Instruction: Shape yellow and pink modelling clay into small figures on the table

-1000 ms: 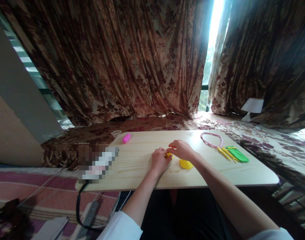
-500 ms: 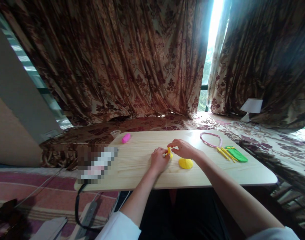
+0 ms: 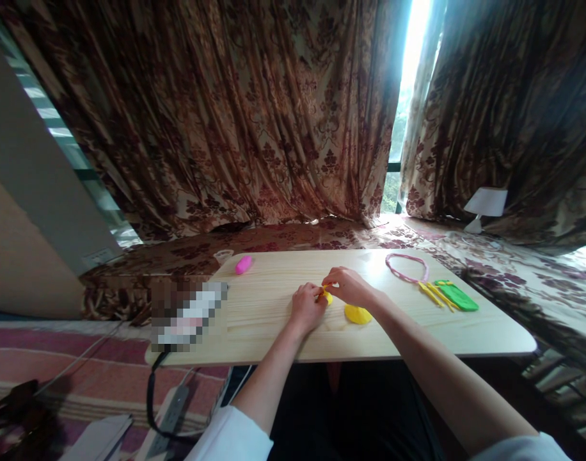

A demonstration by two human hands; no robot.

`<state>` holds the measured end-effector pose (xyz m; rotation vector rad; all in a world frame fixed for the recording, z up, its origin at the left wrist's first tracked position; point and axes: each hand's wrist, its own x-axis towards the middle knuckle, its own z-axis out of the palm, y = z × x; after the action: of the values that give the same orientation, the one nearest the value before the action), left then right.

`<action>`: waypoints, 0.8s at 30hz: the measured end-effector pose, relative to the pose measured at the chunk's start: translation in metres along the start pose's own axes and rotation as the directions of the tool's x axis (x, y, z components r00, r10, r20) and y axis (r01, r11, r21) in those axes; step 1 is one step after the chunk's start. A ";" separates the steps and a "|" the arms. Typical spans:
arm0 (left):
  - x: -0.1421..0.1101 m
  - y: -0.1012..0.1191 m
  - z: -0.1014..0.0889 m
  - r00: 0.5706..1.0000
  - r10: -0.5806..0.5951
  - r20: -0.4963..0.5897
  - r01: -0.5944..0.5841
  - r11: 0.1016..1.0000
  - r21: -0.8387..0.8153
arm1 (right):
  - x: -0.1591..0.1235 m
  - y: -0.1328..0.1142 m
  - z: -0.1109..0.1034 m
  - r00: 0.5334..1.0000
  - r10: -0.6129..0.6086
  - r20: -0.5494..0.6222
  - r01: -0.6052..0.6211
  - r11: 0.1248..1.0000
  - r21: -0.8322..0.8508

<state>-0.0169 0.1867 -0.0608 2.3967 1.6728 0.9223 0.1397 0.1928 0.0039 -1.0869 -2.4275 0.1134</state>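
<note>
Near the middle of the table, a small yellow lump of what looks like modelling clay (image 3: 328, 297) sits between my two hands. My left hand (image 3: 309, 305) rests low on the tabletop, its fingers curled against the lump's left side. From above and to the right, my right hand (image 3: 351, 286) pinches the top of the same lump with thumb and fingertips. The fingers partly hide its shape. Just below my right wrist lies a wider, flattened yellow clay mound (image 3: 357, 314), apart from the lump.
Toward the right of the wooden table (image 3: 269, 333) lie a pink braided loop (image 3: 391, 269), yellow sticks (image 3: 434, 296) and a flat green piece (image 3: 459, 298). A pink lump (image 3: 244, 264) is at the back left. A blurred-out device (image 3: 192, 320) with a black cable occupies the left edge.
My right hand's fingers have closed in and down over the top of the small yellow lump, covering more of it. My left hand stays nearly still.
</note>
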 end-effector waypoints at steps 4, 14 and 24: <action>-0.001 0.000 0.000 1.000 0.000 -0.020 0.000 1.000 -0.008 | -0.001 0.001 -0.003 1.000 0.019 -0.025 -0.018 1.000 0.009; 0.001 -0.005 0.006 0.997 -0.044 -0.068 0.042 0.999 -0.017 | -0.001 -0.001 -0.002 0.999 0.033 0.000 -0.033 0.999 0.029; 0.002 -0.005 0.004 0.998 -0.033 -0.044 0.033 0.999 -0.017 | 0.003 -0.005 -0.004 0.997 0.059 0.055 -0.058 0.998 -0.026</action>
<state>-0.0188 0.1914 -0.0658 2.3480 1.7079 0.9865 0.1367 0.1910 0.0095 -1.1807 -2.4530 0.1353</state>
